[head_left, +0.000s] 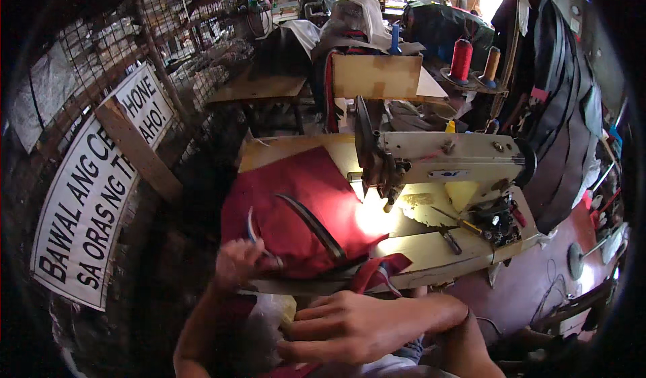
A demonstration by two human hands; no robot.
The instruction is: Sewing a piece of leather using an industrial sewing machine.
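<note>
Red fabric [296, 183] lies over the left part of the sewing machine's table. A dark zipper-like strip [313, 226] with a pale edge crosses it. My left hand [237, 265] is closed at the fabric's near left edge, beside a thin white-and-blue strip [252, 224]; the fingertips are blurred. My right hand [356, 325] is nearer to me, below the table edge, its fingers stretched out and apart next to a clear plastic bag [262, 327]. Behind it, a folded red piece [377, 270] with a pale trim hangs over the table edge.
The sewing machine [451, 156] stands right of the fabric, its lamp lit near the needle. A screwdriver [469, 227] and small metal tools lie at right. Thread cones [461, 61] stand behind. A wire-mesh wall with a sign [87, 210] is at left; dark material hangs at right.
</note>
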